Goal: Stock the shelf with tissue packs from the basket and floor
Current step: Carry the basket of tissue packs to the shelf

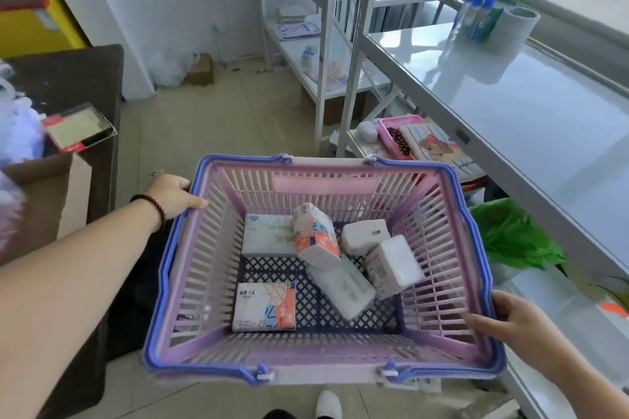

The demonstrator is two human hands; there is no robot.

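Observation:
I hold a pink plastic basket (204,282) with blue handles in front of me, above the floor. My left hand (172,194) grips its left rim and my right hand (507,320) grips its right rim near the front corner. Several tissue packs lie loose on the basket's floor: an orange-patterned pack (263,306) at the front left, another orange-patterned pack (315,235) tilted in the middle, and plain white packs (391,265) to the right. The grey shelf (531,112) runs along the right side, its top board mostly bare.
Bottles and a grey cup (517,24) stand at the shelf's far end. A lower board holds a pink tray (391,136) and a green bag (514,238). A second rack (323,10) stands behind. A dark counter with a cardboard box (44,194) is on the left.

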